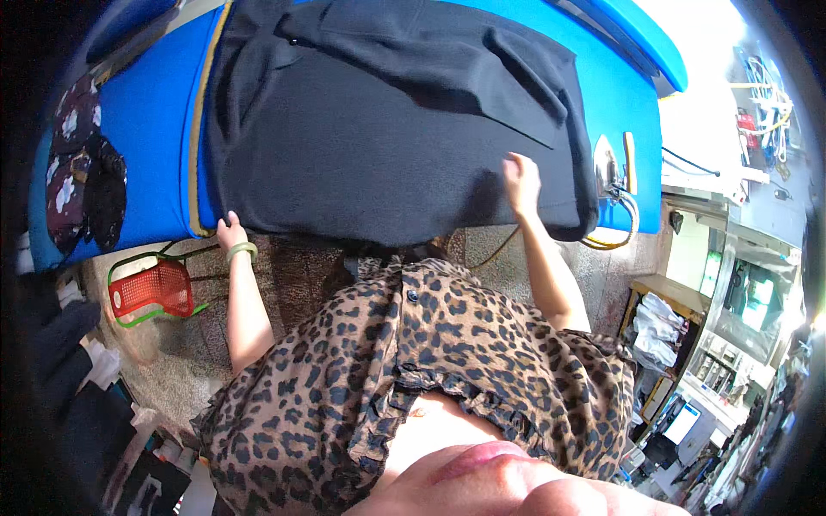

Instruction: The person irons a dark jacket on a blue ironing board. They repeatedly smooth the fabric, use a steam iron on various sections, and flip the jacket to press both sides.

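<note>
A large black cloth garment [387, 163] lies spread over a blue padded ironing board [159, 163], with folds raised across its far part. My right hand [521, 182] is over the garment's near right part, its fingers stretched out and nothing visible in them. At the garment's near left corner is my left hand [232, 232], a green bangle [243, 250] on its wrist. Its fingers look apart and reach the cloth's edge; whether they touch it is unclear. An iron [607, 163] stands to the right of the garment.
A dark patterned cloth [77, 172] lies on the board's far left. A hose [632, 219] loops down from the iron. Below the board at left stands a red and green plastic chair [153, 289]. Plastic bags [657, 331] sit on a wooden shelf at right.
</note>
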Action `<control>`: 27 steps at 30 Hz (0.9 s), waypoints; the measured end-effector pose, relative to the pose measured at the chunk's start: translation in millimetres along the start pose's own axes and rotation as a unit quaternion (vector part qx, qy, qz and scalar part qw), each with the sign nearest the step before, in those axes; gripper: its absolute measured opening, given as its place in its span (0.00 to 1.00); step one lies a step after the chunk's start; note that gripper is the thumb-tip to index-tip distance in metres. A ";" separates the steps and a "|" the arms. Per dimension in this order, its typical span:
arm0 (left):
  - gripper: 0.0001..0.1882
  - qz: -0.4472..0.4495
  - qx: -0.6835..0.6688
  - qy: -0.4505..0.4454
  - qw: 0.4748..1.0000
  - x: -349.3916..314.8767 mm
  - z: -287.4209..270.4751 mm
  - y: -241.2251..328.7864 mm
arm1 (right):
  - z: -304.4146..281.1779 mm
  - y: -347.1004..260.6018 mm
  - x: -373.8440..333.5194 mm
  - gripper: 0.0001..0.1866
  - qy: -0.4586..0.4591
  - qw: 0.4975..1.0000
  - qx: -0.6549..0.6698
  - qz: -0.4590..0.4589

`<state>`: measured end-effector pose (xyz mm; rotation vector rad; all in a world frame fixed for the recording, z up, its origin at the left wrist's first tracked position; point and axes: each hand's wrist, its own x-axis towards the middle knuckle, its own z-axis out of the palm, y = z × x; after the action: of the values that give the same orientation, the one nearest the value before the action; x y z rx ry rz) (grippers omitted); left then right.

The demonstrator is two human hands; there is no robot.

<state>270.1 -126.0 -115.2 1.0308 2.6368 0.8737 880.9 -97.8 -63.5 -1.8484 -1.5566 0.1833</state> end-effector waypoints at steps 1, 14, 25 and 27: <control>0.30 -0.064 -0.025 -0.007 0.998 -0.3 5.0 3.0 | -20.8 42.1 -3.6 0.13 0.066 0.995 -0.059 0.041; 0.17 0.258 0.066 0.235 0.935 32.0 -125.1 89.7 | -119.5 179.9 -4.3 0.24 0.084 0.966 -0.172 0.171; 0.22 0.124 0.216 0.181 0.951 111.9 -135.4 -35.8 | -206.6 222.7 -122.4 0.18 -0.008 0.860 -0.382 0.338; 0.22 0.080 0.211 0.157 0.961 98.3 -76.4 -37.3 | -172.0 201.8 -93.5 0.18 0.000 0.896 -0.376 0.235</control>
<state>148.4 -117.5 -70.5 1.3117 3.1367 0.5456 1109.3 -260.4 -84.2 -2.8163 -1.2260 -0.2472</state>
